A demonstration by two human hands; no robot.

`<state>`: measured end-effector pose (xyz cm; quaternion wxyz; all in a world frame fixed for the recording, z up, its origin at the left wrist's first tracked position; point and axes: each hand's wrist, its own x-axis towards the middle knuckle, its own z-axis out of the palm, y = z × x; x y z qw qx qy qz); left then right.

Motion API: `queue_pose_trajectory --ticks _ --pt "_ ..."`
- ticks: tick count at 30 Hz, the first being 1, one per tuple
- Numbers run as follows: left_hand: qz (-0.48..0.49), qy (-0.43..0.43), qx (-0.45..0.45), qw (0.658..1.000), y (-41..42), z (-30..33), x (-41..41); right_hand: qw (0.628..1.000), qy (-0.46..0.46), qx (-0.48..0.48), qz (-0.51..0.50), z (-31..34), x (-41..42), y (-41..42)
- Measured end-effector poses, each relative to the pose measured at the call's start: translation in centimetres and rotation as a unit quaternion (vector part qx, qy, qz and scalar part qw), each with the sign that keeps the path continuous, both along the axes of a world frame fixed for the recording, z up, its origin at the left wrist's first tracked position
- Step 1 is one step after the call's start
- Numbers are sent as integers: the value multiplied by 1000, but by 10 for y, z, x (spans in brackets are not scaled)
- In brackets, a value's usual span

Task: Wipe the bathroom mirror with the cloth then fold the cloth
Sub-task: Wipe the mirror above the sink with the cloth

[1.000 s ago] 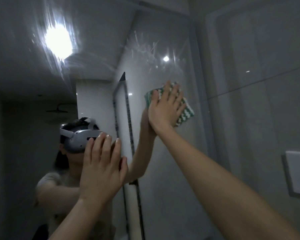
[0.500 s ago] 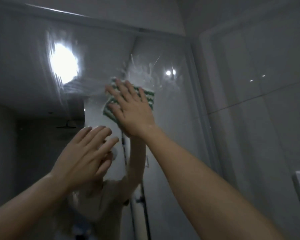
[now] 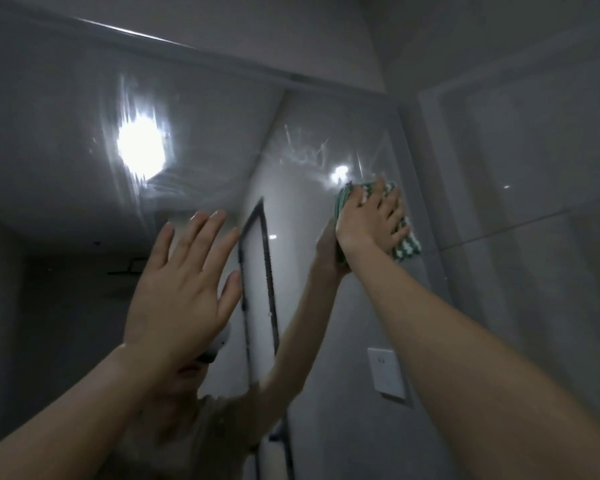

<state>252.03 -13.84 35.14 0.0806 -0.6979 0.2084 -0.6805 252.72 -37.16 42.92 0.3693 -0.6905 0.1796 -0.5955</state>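
The bathroom mirror (image 3: 84, 133) fills the left and middle of the head view, with smears and wipe streaks near its upper right. My right hand (image 3: 371, 220) presses a green-and-white patterned cloth (image 3: 407, 244) flat against the glass close to the mirror's right edge, fingers straight and spread. My left hand (image 3: 184, 292) is raised in front of the mirror lower left of the cloth, fingers straight and spread, holding nothing. Whether it touches the glass is unclear. The reflection of both arms shows behind them.
A grey tiled wall (image 3: 534, 168) meets the mirror's right edge. The mirror's top frame (image 3: 222, 60) runs just under the ceiling. A bright ceiling lamp (image 3: 141, 150) and a white wall switch plate (image 3: 388, 374) show as reflections.
My right hand slid the cloth from the mirror's middle back to the right edge. My left hand opened up, fingers now pointing upward. The view tilted up slightly.
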Motion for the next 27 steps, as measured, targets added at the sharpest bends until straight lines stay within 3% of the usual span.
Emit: queue_pose_trajectory --ticks 2,4,8,12,17,20,24,27 --pt "-8 -7 4 1000 0 2 2 996 16 72 39 15 -6 19" --pt "-12 -13 5 1000 0 2 4 997 20 55 41 24 -10 41" --pt "-16 -18 6 1000 0 0 4 988 -24 -150 23 25 -8 94" --pt "-1 -7 2 1000 0 0 -1 912 -54 -403 57 24 -14 128" --pt "-1 -5 0 1000 1 -1 -1 846 -52 -529 49 25 -15 97" --pt "-13 -22 -5 1000 2 -3 2 880 -60 -472 16 24 -9 65" --pt "-29 -38 -25 999 0 -2 1 980 -45 -194 -19 28 -1 48" --pt "-33 -43 -36 998 -1 -2 2 997 -1 -81 18 41 -7 75"
